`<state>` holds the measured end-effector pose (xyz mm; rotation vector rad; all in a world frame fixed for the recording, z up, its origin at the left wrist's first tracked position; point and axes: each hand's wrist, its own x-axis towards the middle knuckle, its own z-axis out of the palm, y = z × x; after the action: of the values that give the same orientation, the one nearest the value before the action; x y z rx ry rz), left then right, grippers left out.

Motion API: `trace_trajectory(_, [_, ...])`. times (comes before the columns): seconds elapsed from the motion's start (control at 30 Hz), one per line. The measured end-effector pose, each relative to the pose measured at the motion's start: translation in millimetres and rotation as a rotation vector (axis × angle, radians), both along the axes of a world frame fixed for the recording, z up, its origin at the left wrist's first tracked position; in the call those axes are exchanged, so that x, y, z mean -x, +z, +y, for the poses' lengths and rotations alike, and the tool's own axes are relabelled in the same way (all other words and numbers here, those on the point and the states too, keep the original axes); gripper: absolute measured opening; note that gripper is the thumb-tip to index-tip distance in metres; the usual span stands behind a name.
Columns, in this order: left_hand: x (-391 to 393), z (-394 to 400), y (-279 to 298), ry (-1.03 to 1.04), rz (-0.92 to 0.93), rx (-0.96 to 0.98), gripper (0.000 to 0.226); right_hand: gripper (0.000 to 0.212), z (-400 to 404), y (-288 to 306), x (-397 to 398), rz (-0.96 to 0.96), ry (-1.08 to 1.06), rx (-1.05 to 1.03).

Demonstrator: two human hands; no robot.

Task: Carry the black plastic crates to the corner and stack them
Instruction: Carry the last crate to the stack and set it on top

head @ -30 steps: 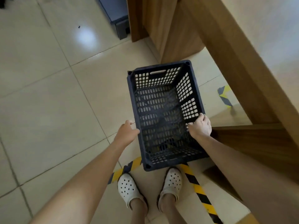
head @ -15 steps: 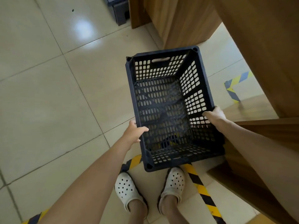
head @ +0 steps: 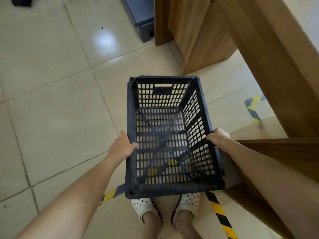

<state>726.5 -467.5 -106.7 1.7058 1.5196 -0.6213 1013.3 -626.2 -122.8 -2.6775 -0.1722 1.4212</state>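
One black plastic crate [head: 162, 97] with slotted walls and an empty inside hangs in front of me above the tiled floor, its long axis pointing away from me. My left hand [head: 121, 147] grips the crate's left long rim, thumb over the top edge. My right hand [head: 219, 137] grips the right long rim, fingers curled over the edge. The crate's near end covers the toes of my white clogs [head: 141, 207]. No other crate shows.
Wooden furniture panels [head: 203, 37] rise ahead and to the right, with another wooden piece [head: 283, 157] close by my right forearm. Yellow-and-black floor tape [head: 219, 214] runs under the crate. A dark blue-grey box [head: 143, 23] sits at the top. Tiled floor [head: 57, 118] spreads left.
The crate has turned from tilted left to straight ahead and come closer, now covering my toes. Both hands kept their hold on the long rims.
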Motion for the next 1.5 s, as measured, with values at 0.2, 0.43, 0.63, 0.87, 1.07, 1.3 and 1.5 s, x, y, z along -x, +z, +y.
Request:
trace_trajectory(0.2, [41,41,80,-0.092,0.120,-0.025,0.046,0.013,45,70,32,0.004,0.243,0.006])
trace_trajectory(0.43, [122,50,199,-0.037,0.226,0.026,0.046,0.017,98,196,86,0.101,0.563,0.064])
trace_trajectory(0.63, [195,57,298,0.082,0.197,0.003,0.044,0.020,153,295,139,0.096,0.807,0.034])
trace_trajectory(0.87, [266,74,408,0.288,0.144,-0.161,0.038,0.034,231,419,205,-0.003,1.000,-0.067])
trace_trajectory(1.07, [313,76,475,0.351,0.304,-0.400,0.040,0.032,280,495,250,0.025,1.088,-0.189])
trace_trajectory(1.3, [344,95,527,0.504,0.407,-0.589,0.033,0.022,354,535,289,0.097,1.225,-0.304])
trace_trajectory(1.5, [363,81,574,0.605,0.581,-0.671,0.036,0.023,410,557,335,0.206,1.413,-0.334])
